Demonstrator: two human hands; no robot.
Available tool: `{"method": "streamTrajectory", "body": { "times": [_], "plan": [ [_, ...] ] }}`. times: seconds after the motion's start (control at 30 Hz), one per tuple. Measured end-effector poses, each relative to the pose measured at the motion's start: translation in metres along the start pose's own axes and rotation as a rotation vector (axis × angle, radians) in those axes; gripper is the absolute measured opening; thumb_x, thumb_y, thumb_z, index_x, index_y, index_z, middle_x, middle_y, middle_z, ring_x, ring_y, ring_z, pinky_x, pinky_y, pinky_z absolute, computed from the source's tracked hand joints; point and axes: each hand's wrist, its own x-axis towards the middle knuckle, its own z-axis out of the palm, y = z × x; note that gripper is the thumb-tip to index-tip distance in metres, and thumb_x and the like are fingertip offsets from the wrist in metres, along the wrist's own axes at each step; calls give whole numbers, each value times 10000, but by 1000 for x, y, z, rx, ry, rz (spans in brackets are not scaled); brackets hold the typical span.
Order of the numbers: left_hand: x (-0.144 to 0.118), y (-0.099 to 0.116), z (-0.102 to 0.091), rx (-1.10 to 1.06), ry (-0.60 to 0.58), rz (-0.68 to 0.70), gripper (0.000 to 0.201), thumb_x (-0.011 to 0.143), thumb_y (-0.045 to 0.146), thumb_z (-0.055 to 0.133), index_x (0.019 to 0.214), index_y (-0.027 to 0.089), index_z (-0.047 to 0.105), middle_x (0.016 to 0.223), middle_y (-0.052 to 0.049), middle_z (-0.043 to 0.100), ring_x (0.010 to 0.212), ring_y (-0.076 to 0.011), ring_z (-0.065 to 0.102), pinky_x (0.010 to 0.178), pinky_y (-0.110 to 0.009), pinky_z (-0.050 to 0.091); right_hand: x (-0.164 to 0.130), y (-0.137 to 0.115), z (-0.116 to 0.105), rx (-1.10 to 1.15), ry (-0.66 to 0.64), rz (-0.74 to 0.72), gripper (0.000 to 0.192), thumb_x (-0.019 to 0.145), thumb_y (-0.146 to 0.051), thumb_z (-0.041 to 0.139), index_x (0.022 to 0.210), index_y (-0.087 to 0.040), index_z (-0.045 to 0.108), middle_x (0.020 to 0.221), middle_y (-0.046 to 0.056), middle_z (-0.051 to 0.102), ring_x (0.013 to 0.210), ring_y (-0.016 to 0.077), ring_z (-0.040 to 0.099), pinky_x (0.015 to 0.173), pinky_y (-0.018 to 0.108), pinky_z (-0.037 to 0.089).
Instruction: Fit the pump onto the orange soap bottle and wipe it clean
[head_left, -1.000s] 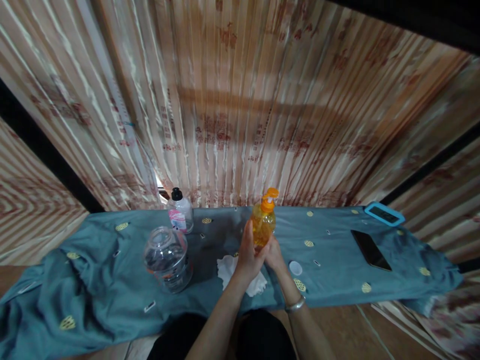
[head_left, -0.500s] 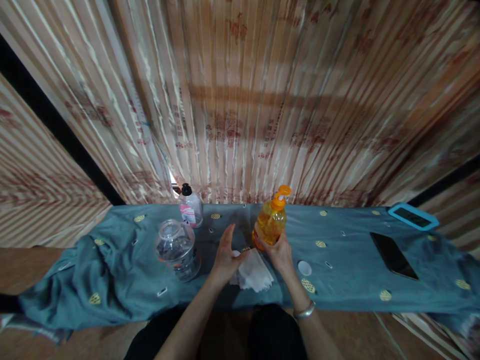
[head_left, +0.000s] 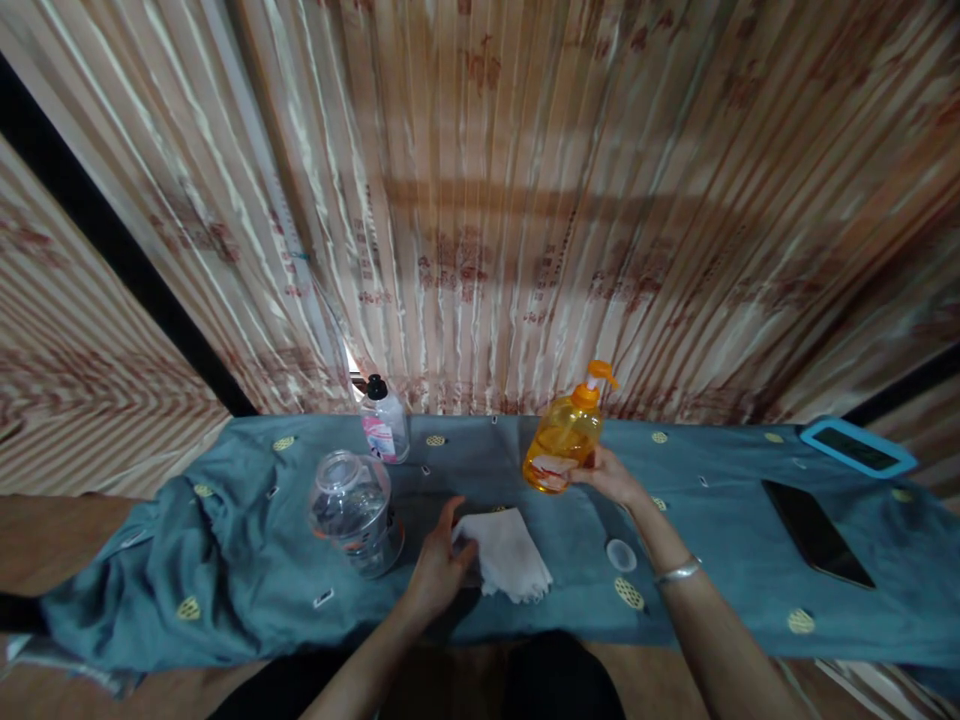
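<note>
My right hand (head_left: 611, 478) grips the lower right side of a clear pump bottle (head_left: 564, 440) of yellow-orange liquid with an orange pump head. The bottle leans to the right. At the left edge of a small white cloth (head_left: 510, 550), my left hand (head_left: 441, 562) is closed on it between thumb and fingers. The cloth spreads out to the right of that hand. A clear wide plastic jar (head_left: 356, 520) stands left of my left hand. Behind the jar is a clear bottle (head_left: 386, 428) with a black cap and a pink label.
A round whitish lid (head_left: 621, 555) lies right of the cloth. Farther right are a dark phone (head_left: 816, 535) and a blue-framed device (head_left: 855, 447). The grey-green bedsheet (head_left: 247, 560) is rumpled at the left. A striped curtain (head_left: 480, 220) hangs behind.
The pump bottle has moved right, and its pump head has turned from left to right. My left hand has come down and closed on the cloth, which now lies more spread out.
</note>
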Motion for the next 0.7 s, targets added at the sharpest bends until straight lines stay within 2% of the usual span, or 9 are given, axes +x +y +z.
{"method": "streamTrajectory", "body": {
  "times": [0.17,0.27,0.33,0.47,0.53,0.6,0.7],
  "plan": [
    [1,-6,-10,62,0,68,674,791,173,565,1442,154,394,1205,-124,674,1145,-271,639,1022,-439,488,7,-3,-11,24,-29,49,554,404,-179,862,938,-219,722,1015,40,787,992,291,721,1021,477,490],
    [1,-20,-13,222,-5,153,722,775,133,548,1470,140,352,1344,-166,602,1259,-283,582,1109,-483,429,13,-2,-20,17,-46,79,532,384,-158,859,899,-220,738,961,29,793,945,279,730,1010,470,499],
    [1,-30,-14,347,-6,230,730,778,116,538,1480,174,345,1459,-164,511,1349,-285,511,1132,-495,415,17,-2,-27,10,-47,91,530,381,-128,848,891,-220,739,963,26,792,940,275,731,1016,471,497],
    [0,-35,-11,585,78,374,693,783,80,528,1455,183,390,1548,-164,408,1413,-321,428,1138,-570,395,19,0,-33,-1,-3,92,544,367,-143,846,894,-194,720,965,63,789,950,307,729,1039,514,478],
    [-1,-28,-10,666,61,428,667,768,62,540,1417,179,443,1562,-168,387,1420,-348,411,1124,-592,403,15,5,-28,-8,52,69,584,361,-194,863,918,-192,685,985,90,780,969,330,723,1035,538,479],
    [-3,-17,-8,689,18,476,640,755,49,553,1380,167,488,1557,-175,392,1426,-358,399,1128,-587,403,10,12,-17,-22,159,15,709,396,-269,887,1046,-209,611,1098,108,748,1032,330,703,1035,532,484],
    [-9,3,-3,635,-53,492,640,770,49,556,1391,190,487,1576,-153,369,1441,-346,376,1145,-556,400,3,29,11,-61,398,-111,1024,537,-407,877,1364,-230,299,1401,166,561,1232,312,596,1093,516,432]
  ]
}}
